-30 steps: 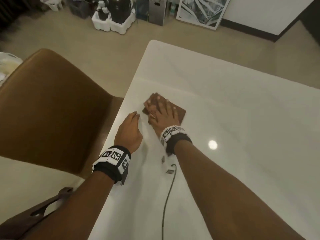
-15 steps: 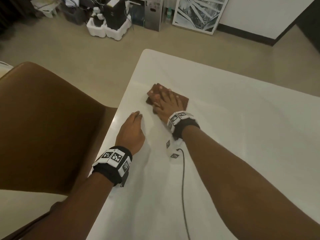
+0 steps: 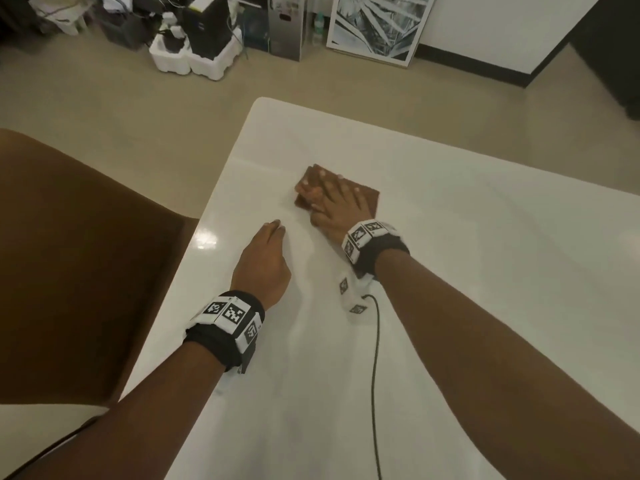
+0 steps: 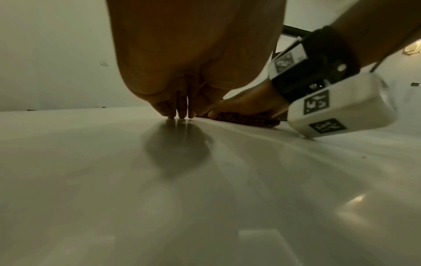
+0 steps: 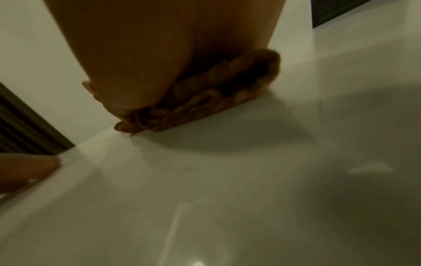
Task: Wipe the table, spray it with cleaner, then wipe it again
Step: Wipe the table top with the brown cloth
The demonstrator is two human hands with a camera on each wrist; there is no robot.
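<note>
A folded brown cloth (image 3: 369, 197) lies on the glossy white table (image 3: 450, 271) near its far left corner. My right hand (image 3: 332, 199) lies flat on top of the cloth, fingers spread and straight, pressing it down; the right wrist view shows the palm over the cloth (image 5: 227, 90). My left hand (image 3: 266, 261) rests on the table just left of the cloth, fingers straight and together, fingertips (image 4: 177, 115) touching the surface. The cloth (image 4: 248, 119) shows beyond them in the left wrist view. No spray bottle is in view.
A brown chair (image 3: 69, 254) stands close against the table's left edge. A thin black cable (image 3: 375, 375) runs from my right wristband across the table toward me. Boxes, foam packing (image 3: 194, 60) and a framed picture (image 3: 377, 26) sit on the floor beyond the table.
My right hand has slid the cloth a little farther away and to the right across the table. My left hand has stayed planted on the surface.
</note>
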